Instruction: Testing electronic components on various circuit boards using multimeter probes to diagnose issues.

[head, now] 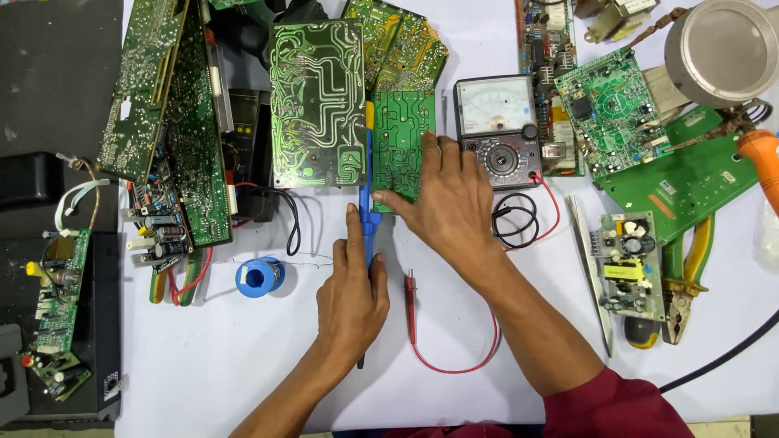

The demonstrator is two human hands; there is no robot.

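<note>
Head view: white tabletop (243, 357) strewn with green circuit boards. Left hand (350, 296) clamped on blue-handled soldering iron (367, 212); right hand (452, 199) laid flat, fingers apart, on small green board (398, 138), frame centre.

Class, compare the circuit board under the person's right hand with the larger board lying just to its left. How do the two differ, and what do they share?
The small board is a narrow rectangle; the large board is wider and longer. The right hand rests flat on the small board, while no hand touches the large board. The large board shows broad, pale, winding traces; the small board shows finer ones. The left hand holds a blue tool between them. Both are green and lie solder side up on the white table.
</note>
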